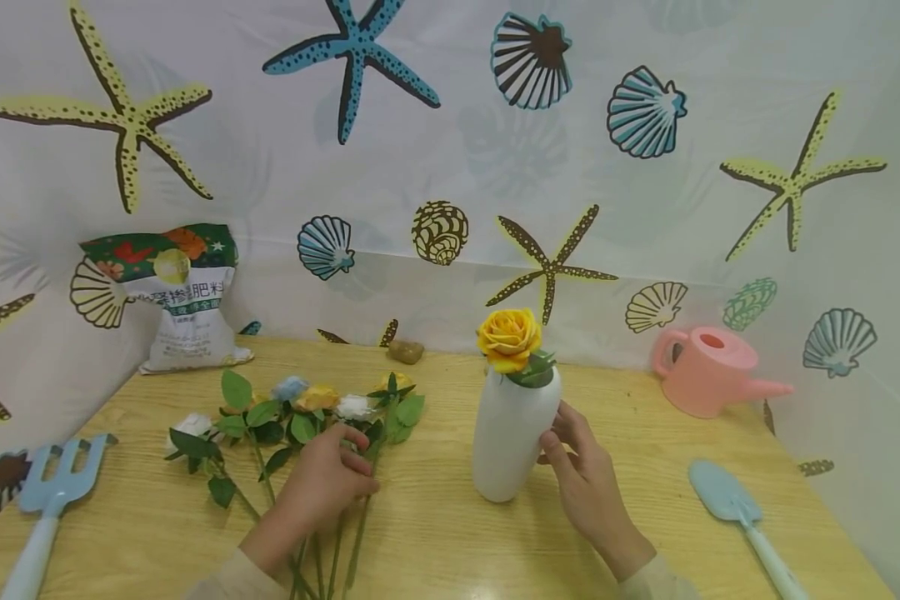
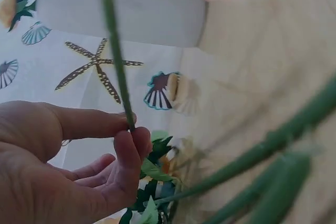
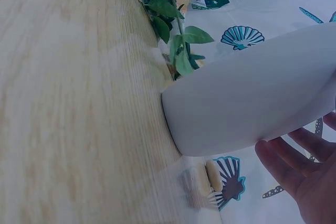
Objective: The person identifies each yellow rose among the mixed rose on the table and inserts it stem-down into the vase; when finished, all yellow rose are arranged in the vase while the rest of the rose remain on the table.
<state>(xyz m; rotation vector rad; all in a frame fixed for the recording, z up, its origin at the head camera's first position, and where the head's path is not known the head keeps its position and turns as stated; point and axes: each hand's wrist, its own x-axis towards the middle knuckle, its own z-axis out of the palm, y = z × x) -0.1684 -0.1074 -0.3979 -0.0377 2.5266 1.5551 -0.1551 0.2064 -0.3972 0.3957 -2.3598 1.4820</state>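
My left hand (image 1: 326, 479) pinches a green flower stem (image 2: 118, 61) between thumb and forefinger, over a bunch of flowers lying on the table. Leaves (image 1: 407, 410) and a small yellow bloom (image 1: 397, 382) show at the upper end of that stem. On the right, a white vase (image 1: 506, 442) stands on the table with a yellow rose (image 1: 508, 340) in its mouth. My right hand (image 1: 588, 483) touches the vase's right side with its fingertips, the fingers fairly straight in the right wrist view. White, blue and yellow flowers (image 1: 317, 397) lie beyond the left hand.
A pale blue hand fork (image 1: 60, 492) lies at the left, a blue trowel (image 1: 727, 492) at the right. At the back stand a fertilizer bag (image 1: 191, 325) and a pink watering can (image 1: 708, 375). A brown stone-like object (image 1: 406, 352) lies by the patterned curtain (image 1: 420, 125).
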